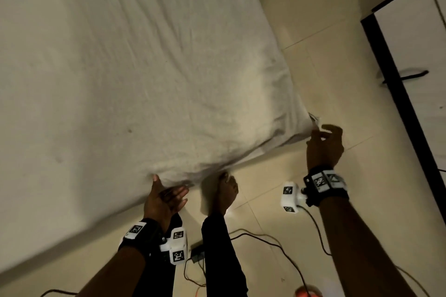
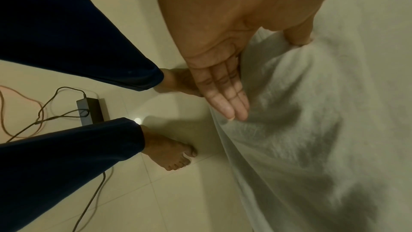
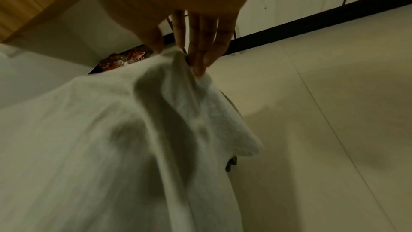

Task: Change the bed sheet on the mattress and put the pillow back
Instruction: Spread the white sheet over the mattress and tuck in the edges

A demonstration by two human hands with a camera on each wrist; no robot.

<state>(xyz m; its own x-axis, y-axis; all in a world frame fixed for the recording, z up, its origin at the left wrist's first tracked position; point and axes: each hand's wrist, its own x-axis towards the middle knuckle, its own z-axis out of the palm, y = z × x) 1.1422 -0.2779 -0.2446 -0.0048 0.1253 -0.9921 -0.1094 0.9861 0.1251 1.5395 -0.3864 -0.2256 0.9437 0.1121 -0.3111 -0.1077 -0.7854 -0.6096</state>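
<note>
1. Sheet (image 1: pixel 135 75) spread white over the mattress, near edge off the bed, held up over the floor (image 1: pixel 321 75).
2. Left hand (image 1: pixel 162 200): thumb pinching a fold, fingers straight.
3. Right hand (image 1: pixel 324 146) pinching the sheet's corner.
4. Probably mid-change: tucking undone, no pillow in view.

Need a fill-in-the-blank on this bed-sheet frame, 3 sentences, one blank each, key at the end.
1. The right hand pinches a ____ of the white cotton bed sheet.
2. The left hand holds the sheet's edge with its four fingers straight and its ____ pressed into the cloth.
3. A black power adapter lies on the cream tiled ____ beside the person's bare feet.

Missing words: corner; thumb; floor
</note>
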